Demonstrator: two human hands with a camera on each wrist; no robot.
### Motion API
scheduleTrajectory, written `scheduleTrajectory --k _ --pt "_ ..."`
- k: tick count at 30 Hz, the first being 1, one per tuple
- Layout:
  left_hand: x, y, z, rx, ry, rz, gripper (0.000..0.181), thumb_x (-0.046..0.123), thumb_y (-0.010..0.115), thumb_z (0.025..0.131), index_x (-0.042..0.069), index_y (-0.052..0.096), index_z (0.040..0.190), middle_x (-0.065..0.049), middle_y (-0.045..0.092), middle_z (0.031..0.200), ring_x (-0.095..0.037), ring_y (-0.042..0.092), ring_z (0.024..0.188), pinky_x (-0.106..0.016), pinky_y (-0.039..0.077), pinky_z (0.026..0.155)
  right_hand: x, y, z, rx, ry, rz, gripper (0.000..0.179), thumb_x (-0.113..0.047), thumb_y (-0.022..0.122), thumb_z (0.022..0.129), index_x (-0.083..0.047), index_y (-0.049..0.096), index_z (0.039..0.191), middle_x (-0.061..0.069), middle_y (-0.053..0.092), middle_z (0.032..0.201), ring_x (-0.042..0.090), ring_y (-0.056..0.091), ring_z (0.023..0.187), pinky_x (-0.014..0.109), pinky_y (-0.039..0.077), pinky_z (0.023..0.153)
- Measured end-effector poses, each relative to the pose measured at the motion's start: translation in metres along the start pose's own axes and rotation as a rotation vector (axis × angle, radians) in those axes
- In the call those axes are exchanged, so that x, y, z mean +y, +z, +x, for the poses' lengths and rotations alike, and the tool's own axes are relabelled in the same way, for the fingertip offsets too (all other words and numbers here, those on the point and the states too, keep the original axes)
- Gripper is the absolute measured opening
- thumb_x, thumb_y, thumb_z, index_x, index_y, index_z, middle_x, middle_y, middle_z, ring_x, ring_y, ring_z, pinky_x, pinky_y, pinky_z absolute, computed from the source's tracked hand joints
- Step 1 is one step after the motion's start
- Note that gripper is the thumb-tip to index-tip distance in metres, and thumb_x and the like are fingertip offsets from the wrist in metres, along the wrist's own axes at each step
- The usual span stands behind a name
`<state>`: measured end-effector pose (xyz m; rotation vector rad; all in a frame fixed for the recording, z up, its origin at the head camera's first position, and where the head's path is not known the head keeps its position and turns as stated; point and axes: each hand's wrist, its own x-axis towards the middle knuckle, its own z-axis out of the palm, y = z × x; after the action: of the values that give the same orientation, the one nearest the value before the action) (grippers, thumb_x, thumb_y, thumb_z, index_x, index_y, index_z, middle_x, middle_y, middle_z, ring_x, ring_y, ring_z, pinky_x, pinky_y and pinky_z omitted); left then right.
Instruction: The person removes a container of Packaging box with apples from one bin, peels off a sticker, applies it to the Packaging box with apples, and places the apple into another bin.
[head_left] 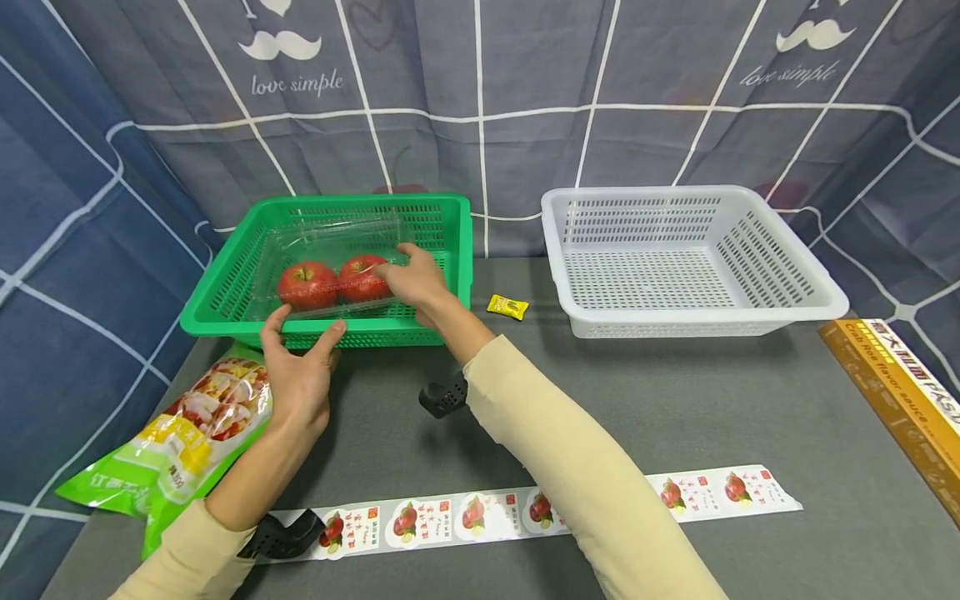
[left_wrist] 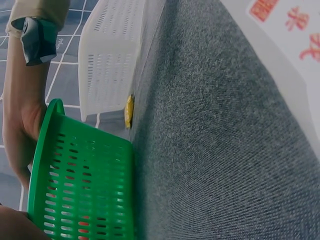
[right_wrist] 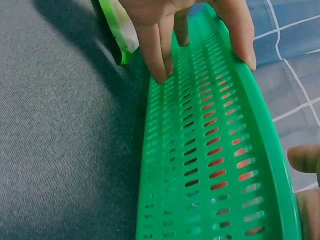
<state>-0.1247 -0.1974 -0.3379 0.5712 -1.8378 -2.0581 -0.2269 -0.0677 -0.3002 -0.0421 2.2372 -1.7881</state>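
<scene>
In the head view, a green basket (head_left: 330, 337) holds a clear plastic box (head_left: 330, 237) with two red apples (head_left: 307, 285) showing through it. My right hand (head_left: 418, 279) reaches over the basket and grips the box's right end, thumb and index finger spread apart. My left hand (head_left: 296, 379) is at the basket's front rim, holding its near wall. Seen in the right wrist view, fingers (right_wrist: 160, 60) of the left hand lie against the outer wall, with another digit over the rim. The left wrist view shows the right hand behind the far rim, its fingertips hidden.
A white basket (head_left: 697, 315) stands at the right, with a small yellow packet (head_left: 507, 307) between the baskets. A green food bag (head_left: 202, 425) lies by my left forearm. A sticker strip (head_left: 420, 521) crosses the front; an orange-brown box (head_left: 892, 400) lies far right.
</scene>
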Motion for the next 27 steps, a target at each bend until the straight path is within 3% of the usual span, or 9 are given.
scheduleTrajectory --k 4,7,11,14,17,19,21,25,27 --pt "0.0004 -0.0014 0.0003 0.004 0.001 0.021 0.076 0.016 0.072 0.091 0.021 0.025 0.151 -0.002 0.003 0.155 -0.018 0.048 0.094 -0.031 0.045 0.088 0.0013 -0.0005 0.0004 0.0 -0.022 -0.001 0.053 -0.018 0.06 0.099 -0.015 0.043 0.149 0.007 0.042 0.15 0.022 0.049 0.124 0.039 0.049 0.093" --pt "0.0007 -0.002 0.0003 0.001 -0.001 0.021 0.076 0.015 0.072 0.091 0.021 0.025 0.151 -0.003 0.003 0.155 -0.016 0.048 0.09 -0.029 0.046 0.087 0.0011 0.0004 -0.0002 0.007 -0.039 -0.027 0.056 -0.019 0.06 0.099 -0.019 0.041 0.151 0.006 0.043 0.149 0.018 0.059 0.084 0.032 0.052 0.069" --pt "0.0009 -0.0015 0.0 -0.001 -0.002 0.023 0.076 0.015 0.072 0.091 0.02 0.025 0.151 -0.003 0.004 0.155 -0.016 0.048 0.092 -0.028 0.046 0.086 -0.0001 0.001 -0.0011 -0.015 -0.032 -0.069 0.068 -0.025 0.062 0.099 -0.031 0.027 0.157 0.008 0.038 0.153 0.017 0.042 0.043 0.028 0.044 0.045" --pt "0.0008 -0.0009 -0.0002 0.0 0.001 0.016 0.076 0.014 0.072 0.091 0.02 0.025 0.151 -0.003 0.004 0.155 -0.019 0.047 0.104 -0.034 0.046 0.092 -0.0011 0.0006 -0.0006 -0.049 -0.023 -0.088 0.075 -0.025 0.065 0.098 -0.034 0.021 0.158 0.011 0.029 0.158 0.014 0.046 0.047 0.027 0.044 0.045" --pt "0.0009 -0.0007 -0.0003 -0.008 0.003 0.003 0.075 0.012 0.071 0.092 0.02 0.024 0.151 -0.003 0.002 0.156 -0.023 0.044 0.119 -0.042 0.043 0.101 -0.0019 -0.0005 0.0002 -0.095 -0.015 -0.081 0.078 -0.023 0.066 0.097 -0.033 0.019 0.158 0.008 0.022 0.161 0.017 0.063 0.094 0.031 0.054 0.068" --pt "0.0008 -0.0006 -0.0003 -0.015 0.003 -0.004 0.075 0.012 0.07 0.092 0.02 0.024 0.15 -0.003 0.0 0.156 -0.025 0.039 0.127 -0.046 0.04 0.104 -0.0018 -0.0014 0.0012 -0.135 -0.003 -0.066 0.078 -0.022 0.065 0.097 -0.033 0.018 0.158 0.003 0.019 0.162 0.02 0.046 0.13 0.036 0.051 0.088" --pt "0.0006 -0.0006 -0.0003 -0.021 0.002 -0.004 0.075 0.012 0.07 0.092 0.02 0.023 0.151 -0.003 -0.001 0.157 -0.026 0.037 0.13 -0.047 0.039 0.106 -0.0014 -0.0023 0.0015 -0.172 0.017 -0.051 0.076 -0.022 0.063 0.098 -0.032 0.018 0.158 0.0 0.02 0.162 0.024 0.029 0.143 0.042 0.043 0.103" --pt "-0.0001 -0.0008 -0.0008 -0.02 -0.001 0.008 0.075 0.013 0.07 0.093 0.02 0.023 0.15 -0.003 -0.001 0.156 -0.026 0.04 0.126 -0.047 0.04 0.105 0.0001 -0.0032 0.0024 -0.233 0.05 -0.002 0.068 -0.017 0.06 0.1 -0.029 0.026 0.157 0.005 0.032 0.157 0.024 0.058 0.097 0.037 0.048 0.082" --pt "-0.0004 -0.001 -0.0011 -0.017 -0.003 0.017 0.074 0.014 0.07 0.093 0.021 0.023 0.15 -0.003 -0.001 0.156 -0.026 0.042 0.123 -0.046 0.04 0.104 0.0009 -0.0035 0.003 -0.243 0.055 0.023 0.065 -0.013 0.06 0.1 -0.027 0.03 0.156 0.01 0.04 0.152 0.021 0.049 0.066 0.035 0.042 0.066"
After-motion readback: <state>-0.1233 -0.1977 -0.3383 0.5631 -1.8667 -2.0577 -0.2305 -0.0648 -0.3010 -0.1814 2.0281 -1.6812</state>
